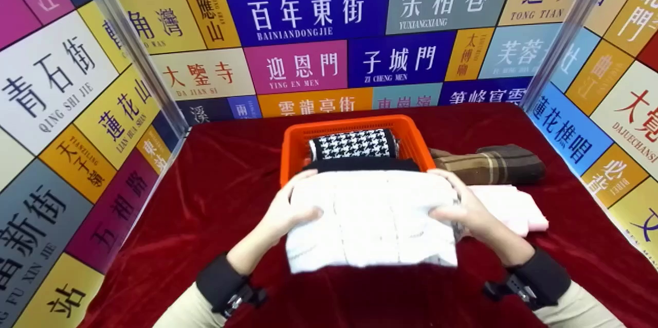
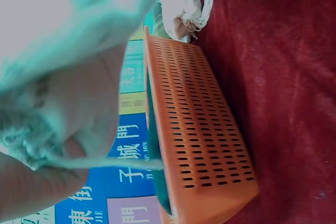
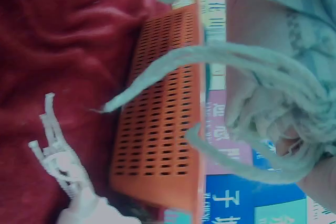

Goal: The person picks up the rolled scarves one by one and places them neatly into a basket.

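Observation:
A folded white scarf (image 1: 367,220) is held up in front of the orange basket (image 1: 421,150) in the head view. My left hand (image 1: 288,211) grips its left end and my right hand (image 1: 467,208) its right end, with thumbs on the near face and the other fingers mostly hidden behind. Twisted fringe (image 3: 210,53) hangs from the scarf in the right wrist view. Inside the basket lie a rolled black-and-white houndstooth cloth (image 1: 354,144) and a black cloth (image 1: 366,165), partly covered by the white scarf. The left wrist view shows the basket's perforated side (image 2: 205,124).
Right of the basket lie a brown plaid scarf (image 1: 506,163) and, nearer, a pale pink folded scarf (image 1: 514,210), its fringe (image 3: 60,156) seen in the right wrist view. Dark red velvet (image 1: 216,189) covers the table. Panels with printed place names (image 1: 308,14) enclose the back and sides.

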Demonstrator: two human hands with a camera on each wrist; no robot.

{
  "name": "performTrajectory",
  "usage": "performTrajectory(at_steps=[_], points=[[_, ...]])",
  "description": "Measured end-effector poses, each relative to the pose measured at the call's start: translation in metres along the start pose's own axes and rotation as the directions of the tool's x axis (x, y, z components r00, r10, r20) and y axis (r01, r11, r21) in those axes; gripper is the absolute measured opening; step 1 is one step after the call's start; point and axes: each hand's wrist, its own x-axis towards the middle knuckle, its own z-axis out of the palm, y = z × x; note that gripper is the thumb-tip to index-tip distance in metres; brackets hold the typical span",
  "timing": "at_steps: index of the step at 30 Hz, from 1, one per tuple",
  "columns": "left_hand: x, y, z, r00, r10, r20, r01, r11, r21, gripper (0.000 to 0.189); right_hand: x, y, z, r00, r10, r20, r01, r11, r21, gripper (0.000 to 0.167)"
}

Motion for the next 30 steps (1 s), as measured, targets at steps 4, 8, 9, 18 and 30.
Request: performTrajectory(at_steps=[4,8,9,18,30], points=[[0.014,0.005,-0.001,0.992,0.102,-0.081,-0.105,0.994,-0.033,0.078,0.015,-0.017,0.001,0.995,0.014,-0.095,-0.012,1.000,0.022,0.063],[0.040,0.010,-0.006,0.969,0.196,-0.150,-0.197,0.980,0.011,0.074,0.045,-0.030,-0.004,0.987,-0.019,-0.160,0.018,1.000,-0.006,0.058],[0.048,0.011,-0.009,0.964,0.209,-0.161,-0.206,0.978,0.037,0.073,0.054,-0.032,-0.006,0.985,-0.029,-0.168,0.027,1.000,-0.014,0.057],[0.119,0.017,-0.041,0.974,0.227,-0.008,-0.220,0.949,0.225,0.083,0.127,-0.036,-0.034,0.987,-0.120,-0.107,0.066,0.911,-0.408,0.064],[0.169,-0.021,-0.028,0.893,0.450,-0.002,-0.308,0.614,0.726,0.084,0.191,0.012,-0.048,0.766,-0.624,0.153,0.476,0.392,-0.788,0.060]])
